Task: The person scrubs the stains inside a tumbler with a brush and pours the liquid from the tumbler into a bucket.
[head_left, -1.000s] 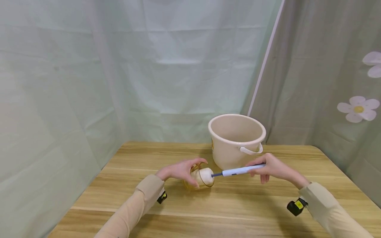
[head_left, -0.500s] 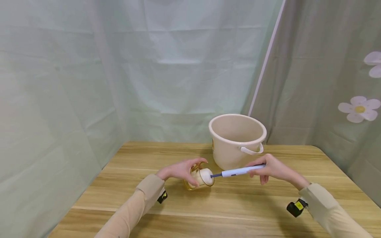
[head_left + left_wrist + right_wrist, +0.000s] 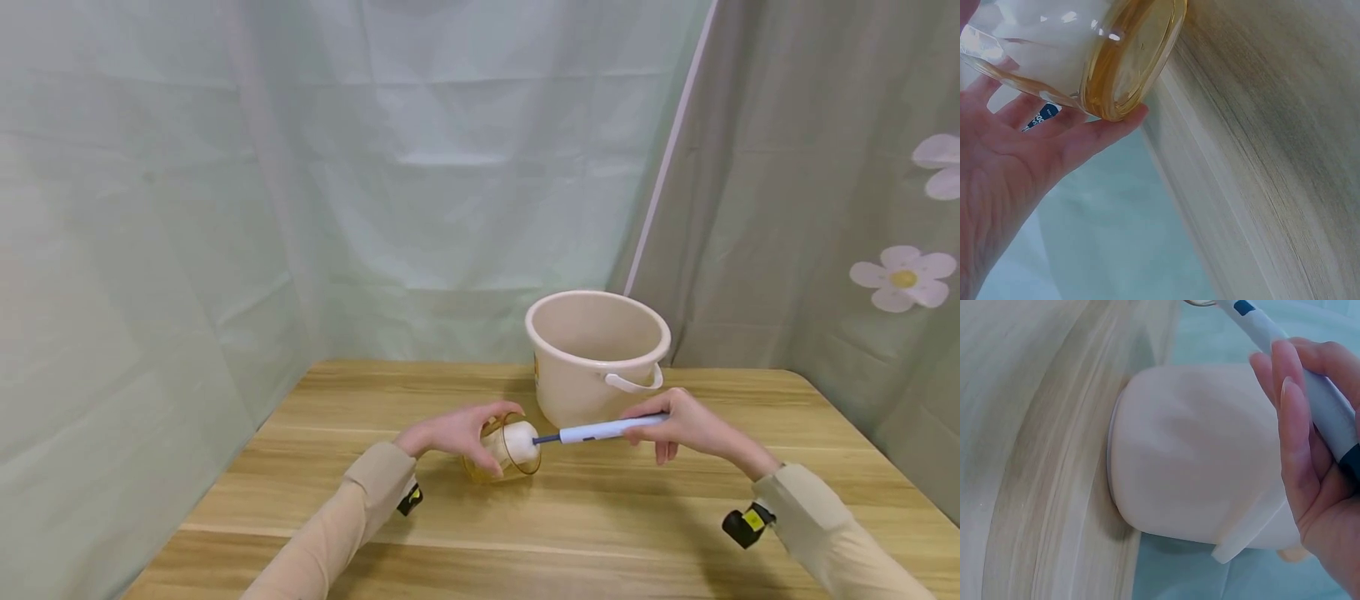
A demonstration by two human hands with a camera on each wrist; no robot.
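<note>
An amber glass cup [image 3: 480, 473] lies tipped over the table, its mouth facing right. My left hand [image 3: 453, 429] grips it from behind, thumb on the near side and fingers over the far side. In the left wrist view, the thick base of the glass [image 3: 1113, 69] shows above a fingertip. A cup brush has its white sponge head [image 3: 521, 442] inside the glass mouth. My right hand [image 3: 684, 427] pinches the brush's pale blue handle [image 3: 600, 430] between thumb and fingers. The right wrist view shows those fingers bent around the handle [image 3: 1329, 412].
Behind the brush stands a cream bucket [image 3: 562, 383] with its white handle [image 3: 633, 382] hanging on the near side. All of it is on a wood-grain table [image 3: 465, 542]. Pale curtains [image 3: 450, 208] hang along the back and sides.
The brush has slid slightly deeper into the glass and back out. The glass has shifted a little in the left hand. Both arms hold nearly the same place.
</note>
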